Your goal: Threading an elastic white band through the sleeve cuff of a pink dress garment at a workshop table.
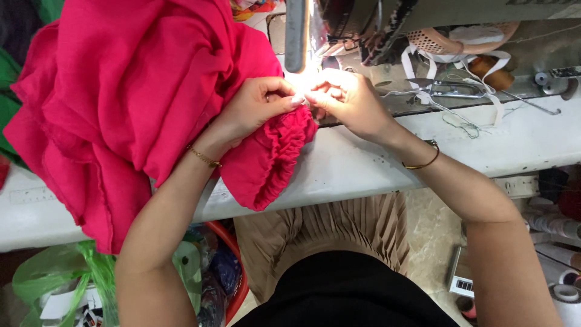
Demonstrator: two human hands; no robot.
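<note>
- Right, both hands are up at twelve o'clock on the bench, meeting under the bright lamp of the sewing machine.
- Left hand: fingers curled shut, pinching the gathered edge of the pink cloth between thumb and fingertips. A gold bracelet sits on that wrist.
- Right hand: also closed, fingertips pressed in at the same spot. The glare there washes out just what it has hold of, so cloth edge or thread, I cannot tell.
- The two grips touch, nail to nail, just below the machine's needle area.
- Cloth position: the big bulk is heaped at nine to ten o'clock, spilling over the bench's near edge; the ruffled cuff hangs at six o'clock from the left hand.
- Key relation: the cuff's gathered band runs roughly from the pinch point down toward seven o'clock, so its long axis lies away from the machine, and the left hand is the nearer one, resting right on it.
- Off at three o'clock from the right hand, well apart: scissors, white tape loops, a brown thread spool.
- Under the bench at seven o'clock, a green bag.
</note>
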